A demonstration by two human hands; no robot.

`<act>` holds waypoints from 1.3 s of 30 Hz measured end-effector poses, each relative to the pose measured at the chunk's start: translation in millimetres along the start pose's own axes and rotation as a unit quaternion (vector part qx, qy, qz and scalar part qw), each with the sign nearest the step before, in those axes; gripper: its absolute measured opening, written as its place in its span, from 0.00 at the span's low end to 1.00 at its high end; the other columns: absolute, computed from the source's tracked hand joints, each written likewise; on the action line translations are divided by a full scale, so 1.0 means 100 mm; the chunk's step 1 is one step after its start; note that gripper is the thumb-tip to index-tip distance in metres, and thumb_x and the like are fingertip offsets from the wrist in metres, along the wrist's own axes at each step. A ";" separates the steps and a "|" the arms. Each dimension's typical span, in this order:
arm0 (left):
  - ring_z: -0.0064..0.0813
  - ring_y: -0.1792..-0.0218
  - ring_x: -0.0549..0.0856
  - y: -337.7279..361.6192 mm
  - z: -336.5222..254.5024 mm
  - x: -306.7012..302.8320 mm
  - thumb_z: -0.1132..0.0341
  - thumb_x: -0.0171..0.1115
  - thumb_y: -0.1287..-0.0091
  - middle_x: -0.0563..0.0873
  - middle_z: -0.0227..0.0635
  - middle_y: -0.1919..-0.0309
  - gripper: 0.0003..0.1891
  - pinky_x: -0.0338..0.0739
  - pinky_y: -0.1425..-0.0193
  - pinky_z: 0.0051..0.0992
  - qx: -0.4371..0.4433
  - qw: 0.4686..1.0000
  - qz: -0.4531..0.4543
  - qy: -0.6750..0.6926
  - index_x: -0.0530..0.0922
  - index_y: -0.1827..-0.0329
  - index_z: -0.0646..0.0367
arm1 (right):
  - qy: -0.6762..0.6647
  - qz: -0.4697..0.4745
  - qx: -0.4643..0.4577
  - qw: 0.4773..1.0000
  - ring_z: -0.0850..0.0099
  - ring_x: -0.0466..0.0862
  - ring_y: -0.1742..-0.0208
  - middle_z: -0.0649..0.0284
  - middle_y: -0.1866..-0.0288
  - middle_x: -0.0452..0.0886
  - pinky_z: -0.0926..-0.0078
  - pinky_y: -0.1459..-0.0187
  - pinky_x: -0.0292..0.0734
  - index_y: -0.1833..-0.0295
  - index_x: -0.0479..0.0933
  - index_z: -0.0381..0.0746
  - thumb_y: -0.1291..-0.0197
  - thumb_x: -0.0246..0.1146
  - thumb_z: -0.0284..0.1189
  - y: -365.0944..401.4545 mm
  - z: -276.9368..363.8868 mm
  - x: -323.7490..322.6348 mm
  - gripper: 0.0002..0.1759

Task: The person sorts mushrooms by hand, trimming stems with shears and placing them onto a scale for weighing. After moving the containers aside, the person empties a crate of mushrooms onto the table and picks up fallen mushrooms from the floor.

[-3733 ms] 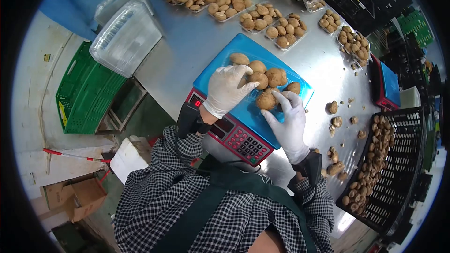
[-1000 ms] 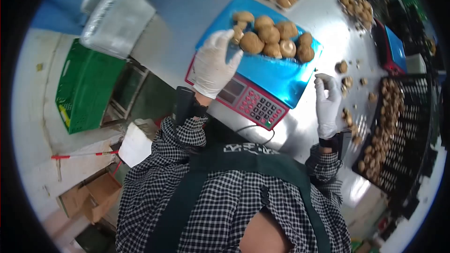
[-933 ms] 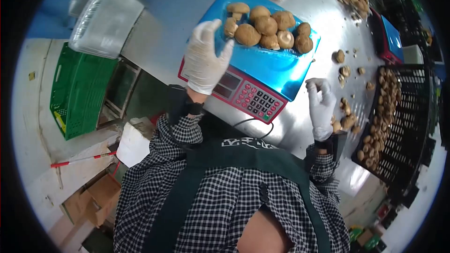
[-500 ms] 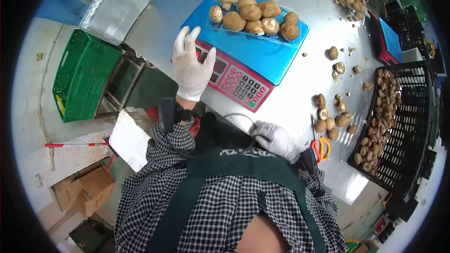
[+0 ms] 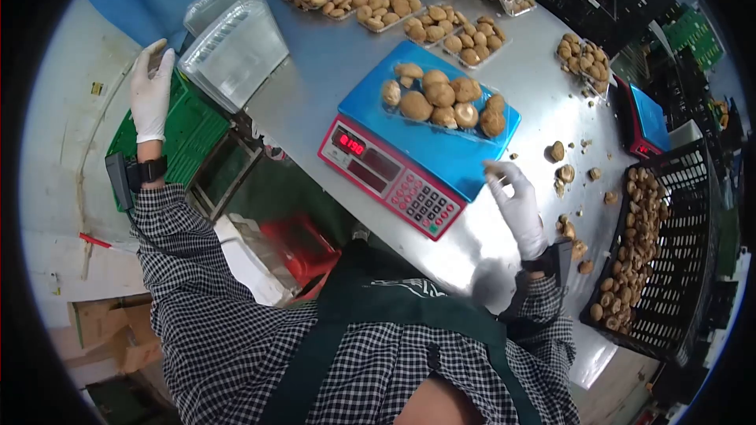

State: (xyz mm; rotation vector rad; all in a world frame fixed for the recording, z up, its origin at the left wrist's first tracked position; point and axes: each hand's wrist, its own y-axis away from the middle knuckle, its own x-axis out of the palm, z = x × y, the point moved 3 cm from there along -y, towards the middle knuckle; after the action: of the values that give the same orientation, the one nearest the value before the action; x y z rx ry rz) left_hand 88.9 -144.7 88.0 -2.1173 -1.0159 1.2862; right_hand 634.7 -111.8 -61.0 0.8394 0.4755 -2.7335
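Note:
My left hand (image 5: 151, 98), in a white glove, is raised beside the stack of clear plastic trays (image 5: 236, 47). Its fingers are apart and it holds nothing. My right hand (image 5: 518, 211), also gloved, hovers by the right corner of the red and blue digital scale (image 5: 472, 177). Its fingers stretch toward the scale's edge, and nothing shows in them. On the scale's blue plate rests a clear tray of mushrooms (image 5: 441, 94), several of them cap up and a few turned over. The red display (image 5: 352, 142) is lit.
Filled mushroom trays (image 5: 378, 12) line the table's far side. Loose mushrooms (image 5: 565, 173) lie to the right, near a black crate (image 5: 677, 228) holding many more. A second scale (image 5: 647, 122) stands beyond. At the left are a green crate (image 5: 185, 122) and a red stool (image 5: 295, 244).
My left hand has moved left from the scale's display to beside the empty trays. My right hand has risen from the table's front edge to the scale's corner. The view has shifted, showing more far trays.

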 end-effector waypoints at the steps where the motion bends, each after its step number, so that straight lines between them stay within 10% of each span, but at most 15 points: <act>1: 0.26 0.54 0.82 -0.11 0.02 0.05 0.62 0.61 0.33 0.84 0.36 0.55 0.15 0.74 0.47 0.24 0.006 1.000 -0.002 0.000 0.79 0.47 0.59 | 0.018 -0.038 -0.018 0.999 0.68 0.82 0.60 0.61 0.61 0.82 0.74 0.58 0.76 0.50 0.79 0.40 0.43 0.65 0.26 -0.18 0.09 -0.04 0.13; 13: 0.21 0.56 0.83 0.38 -0.47 2.11 0.66 0.62 0.34 0.85 0.32 0.58 0.12 0.76 0.49 0.23 -0.022 0.876 0.360 0.320 0.79 0.49 0.58 | 0.388 0.062 -0.053 0.918 0.56 0.70 0.35 0.57 0.42 0.77 0.60 0.36 0.65 0.39 0.73 0.43 0.54 0.73 0.38 -1.37 0.47 0.56 0.34; 22: 0.24 0.56 0.85 0.51 -0.39 2.52 0.66 0.61 0.34 0.86 0.35 0.58 0.12 0.78 0.50 0.24 -0.034 0.856 0.386 0.343 0.79 0.50 0.58 | 0.159 -0.173 0.048 0.971 0.64 0.75 0.40 0.56 0.43 0.76 0.68 0.38 0.68 0.40 0.72 0.37 0.55 0.71 0.20 -0.87 0.70 -0.06 0.32; 28: 0.23 0.57 0.84 0.62 -0.48 2.59 0.65 0.61 0.33 0.85 0.34 0.58 0.11 0.77 0.49 0.23 -0.040 0.849 0.397 0.346 0.79 0.51 0.59 | 0.305 -0.155 0.165 0.925 0.62 0.75 0.44 0.54 0.46 0.75 0.66 0.40 0.68 0.41 0.71 0.35 0.49 0.71 0.27 0.23 -0.20 -0.24 0.29; 30: 0.22 0.57 0.83 0.70 -0.51 2.63 0.64 0.60 0.33 0.85 0.33 0.58 0.12 0.77 0.49 0.24 -0.047 0.850 0.399 0.341 0.79 0.51 0.59 | 0.146 -0.170 0.277 0.934 0.58 0.75 0.45 0.53 0.47 0.74 0.64 0.42 0.69 0.41 0.71 0.35 0.52 0.73 0.29 0.66 -0.66 -0.09 0.31; 32: 0.22 0.58 0.83 0.74 -0.59 2.61 0.63 0.60 0.33 0.85 0.33 0.59 0.12 0.77 0.50 0.24 -0.047 0.851 0.413 0.322 0.79 0.51 0.59 | 0.336 -0.066 0.261 0.902 0.54 0.74 0.45 0.50 0.47 0.73 0.62 0.40 0.69 0.39 0.69 0.36 0.54 0.74 0.30 0.87 -0.88 0.04 0.35; 39: 0.22 0.59 0.83 0.82 -0.70 2.62 0.61 0.62 0.34 0.85 0.34 0.60 0.14 0.77 0.52 0.23 -0.047 0.847 0.423 0.319 0.78 0.49 0.58 | 0.321 -0.057 0.252 0.911 0.52 0.71 0.40 0.48 0.40 0.70 0.59 0.39 0.68 0.33 0.65 0.39 0.54 0.74 0.33 0.78 -0.83 0.01 0.41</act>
State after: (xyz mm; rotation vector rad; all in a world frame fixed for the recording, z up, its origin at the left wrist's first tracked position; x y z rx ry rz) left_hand 255.6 9.2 -81.3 -2.8980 0.1916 0.6886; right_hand 700.1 -152.5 -145.1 1.9178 -0.1046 -2.6550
